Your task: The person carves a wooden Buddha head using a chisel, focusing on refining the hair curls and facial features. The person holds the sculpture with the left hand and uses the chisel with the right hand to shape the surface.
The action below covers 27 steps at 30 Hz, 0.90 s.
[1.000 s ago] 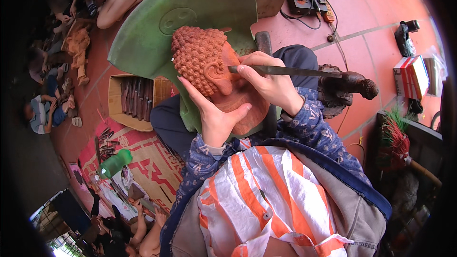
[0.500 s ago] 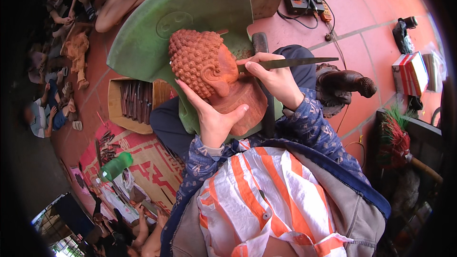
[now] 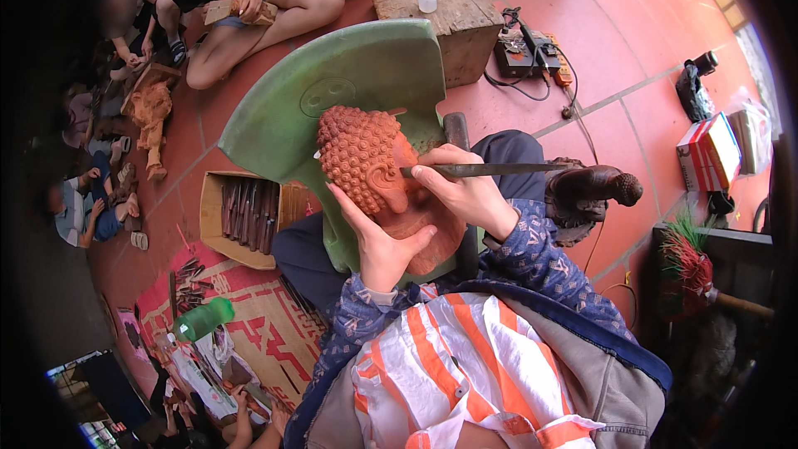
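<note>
A reddish carved wooden head [image 3: 356,148] with knobbly curls lies tilted in front of me, against a green plastic chair [image 3: 274,108]. My left hand [image 3: 382,249] steadies it from the near side, fingers along the curls and ear, thumb over the neck and base. Between the thumb and fingers of my right hand [image 3: 470,195] is a long, dark, tapering file [image 3: 499,170]. One end of the file meets the cheek just in front of the ear; the other points right. Most of the face is turned away or hidden by my right hand.
Left of my knee stands a cardboard box [image 3: 218,220] of chisel-like tools. A green bottle [image 3: 204,318] lies on a patterned mat. On the right are a dark wood carving [image 3: 586,187] and a corded power unit [image 3: 525,54]. Beyond the chair is a wooden bench [image 3: 465,41]; people sit at left.
The view has tilted, so the scene sits lower in the picture. The file's end has slid across the cheek toward the ear, and the file lies more level. My left hand keeps its hold.
</note>
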Available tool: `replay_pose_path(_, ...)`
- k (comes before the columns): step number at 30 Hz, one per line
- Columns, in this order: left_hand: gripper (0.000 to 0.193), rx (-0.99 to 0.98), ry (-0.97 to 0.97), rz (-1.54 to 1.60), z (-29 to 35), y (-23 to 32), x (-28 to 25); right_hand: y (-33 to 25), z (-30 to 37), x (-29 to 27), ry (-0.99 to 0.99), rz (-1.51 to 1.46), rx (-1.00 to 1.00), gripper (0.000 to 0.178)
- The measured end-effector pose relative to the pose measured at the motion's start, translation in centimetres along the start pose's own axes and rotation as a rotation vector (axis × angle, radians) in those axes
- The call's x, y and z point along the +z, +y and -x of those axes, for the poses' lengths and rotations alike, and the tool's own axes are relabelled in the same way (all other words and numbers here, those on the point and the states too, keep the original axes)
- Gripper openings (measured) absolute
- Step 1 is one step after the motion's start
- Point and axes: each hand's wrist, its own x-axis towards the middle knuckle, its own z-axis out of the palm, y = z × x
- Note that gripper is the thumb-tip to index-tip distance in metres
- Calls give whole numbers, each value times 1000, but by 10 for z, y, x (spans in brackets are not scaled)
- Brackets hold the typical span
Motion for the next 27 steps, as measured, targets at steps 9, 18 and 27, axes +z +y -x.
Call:
replay_pose_path(9,148,18,2,-72,-2,0,-1,-2,-1,-4,-43,-336,130,22)
replay_pose_path(18,150,-22,0,13,-1,1,0,17,2,2,2,-477,119,22)
replay_pose_path(27,151,-14,-1,60,-2,-1,-1,18,-1,-2,-10,-522,157,20)
